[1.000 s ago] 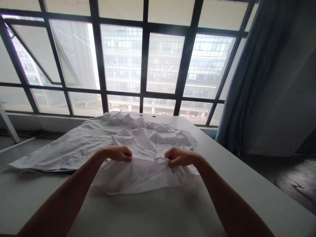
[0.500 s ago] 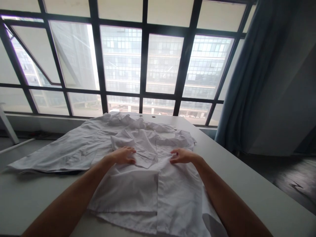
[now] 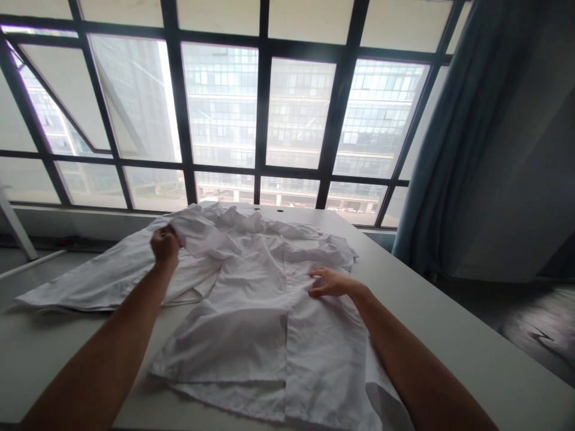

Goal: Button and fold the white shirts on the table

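At the far left, a white bar (image 3: 17, 224) slants down beside the window (image 3: 263, 120), whose dark frame spans the back; one pane (image 3: 63, 93) there is tilted open. Below it, a pile (image 3: 103, 278) of white cloth lies flat on the white table (image 3: 449, 323), its near corner pointing left. Over the pile is the left hand (image 3: 166, 244), its fingers curled closed round the end of a sleeve (image 3: 200, 236), which stretches from the hand to the shirt (image 3: 251, 293). The shirt, white too, lies spread on the table in the middle, to the right of the pile, its front band (image 3: 286, 341) running down toward the person and its hem, lightly creased, at the near side. Past its far end, two small dark holes (image 3: 280, 211) show in the tabletop. On the right half of the shirt's front is the right hand (image 3: 330, 282), partly open, thumb and fingers apart, gripping nothing that shows; how firmly it presses, I cannot tell. The right forearm crosses the shirt's right edge, where the cloth folds up. Farther right hangs a blue-grey curtain (image 3: 431, 197).
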A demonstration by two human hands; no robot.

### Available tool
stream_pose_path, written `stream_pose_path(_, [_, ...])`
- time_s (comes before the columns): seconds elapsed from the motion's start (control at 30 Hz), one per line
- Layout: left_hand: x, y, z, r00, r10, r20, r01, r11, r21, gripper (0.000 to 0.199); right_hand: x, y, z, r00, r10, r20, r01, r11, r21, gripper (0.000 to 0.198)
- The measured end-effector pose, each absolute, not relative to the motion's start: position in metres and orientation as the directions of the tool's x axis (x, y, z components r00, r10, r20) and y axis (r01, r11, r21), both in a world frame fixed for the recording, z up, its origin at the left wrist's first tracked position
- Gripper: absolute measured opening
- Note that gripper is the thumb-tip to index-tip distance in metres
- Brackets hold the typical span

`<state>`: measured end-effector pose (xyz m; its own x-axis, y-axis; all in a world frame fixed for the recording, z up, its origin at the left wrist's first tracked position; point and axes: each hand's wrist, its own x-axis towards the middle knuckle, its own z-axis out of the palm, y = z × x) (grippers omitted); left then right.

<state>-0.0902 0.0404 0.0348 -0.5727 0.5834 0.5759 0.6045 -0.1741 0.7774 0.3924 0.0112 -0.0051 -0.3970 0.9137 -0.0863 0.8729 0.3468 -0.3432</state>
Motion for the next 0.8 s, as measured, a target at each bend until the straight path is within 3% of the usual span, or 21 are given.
stream_pose_path(0.07, [-0.118, 0.031, 0.043, -0.741, 0.446, 0.501, 0.502, -0.127, 0.856, 0.049, 0.392, 0.011, -0.005, -0.396, 0.914, -0.089, 0.872, 0.344, -0.347, 0.084])
stream_pose_path(0.13, [-0.132, 0.02, 0.044, -0.83, 0.316, 0.461, 0.451, -0.107, 0.886, 0.05, 0.391, 0.01, -0.004, -0.391, 0.917, -0.084, 0.87, 0.338, -0.359, 0.084])
stream_pose_path(0.2, [-0.13, 0.012, 0.042, -0.82, 0.292, 0.492, 0.48, -0.118, 0.87, 0.045, 0.39, 0.009, -0.004, -0.388, 0.918, -0.078, 0.869, 0.336, -0.364, 0.084])
stream_pose_path(0.23, [-0.123, 0.011, 0.04, -0.779, 0.342, 0.526, 0.512, -0.138, 0.848, 0.043, 0.39, 0.009, -0.004, -0.388, 0.918, -0.08, 0.87, 0.336, -0.361, 0.085])
stream_pose_path(0.3, [-0.1, 0.013, 0.035, -0.626, 0.524, 0.577, 0.566, -0.203, 0.799, 0.034, 0.39, 0.009, -0.005, -0.389, 0.917, -0.09, 0.875, 0.338, -0.347, 0.086])
stream_pose_path(0.37, [-0.071, 0.017, 0.03, -0.357, 0.753, 0.553, 0.588, -0.279, 0.759, 0.02, 0.391, 0.009, -0.005, -0.391, 0.915, -0.1, 0.878, 0.339, -0.337, 0.086])
stream_pose_path(0.43, [-0.043, 0.017, 0.024, 0.1, 0.916, 0.388, 0.609, -0.365, 0.704, 0.02, 0.391, 0.009, -0.005, -0.391, 0.915, -0.098, 0.877, 0.338, -0.342, 0.085])
stream_pose_path(0.47, [-0.03, 0.015, 0.022, 0.311, 0.912, 0.266, 0.619, -0.407, 0.671, 0.026, 0.391, 0.008, -0.005, -0.389, 0.916, -0.095, 0.876, 0.335, -0.348, 0.084])
stream_pose_path(0.53, [-0.008, 0.006, 0.021, 0.544, 0.836, 0.067, 0.625, -0.458, 0.632, 0.039, 0.391, 0.008, -0.005, -0.385, 0.919, -0.087, 0.873, 0.332, -0.358, 0.084])
stream_pose_path(0.8, [0.054, -0.062, 0.049, 0.801, 0.56, -0.211, 0.532, -0.505, 0.679, 0.052, 0.39, 0.011, -0.008, -0.393, 0.917, -0.065, 0.854, 0.338, -0.395, 0.084])
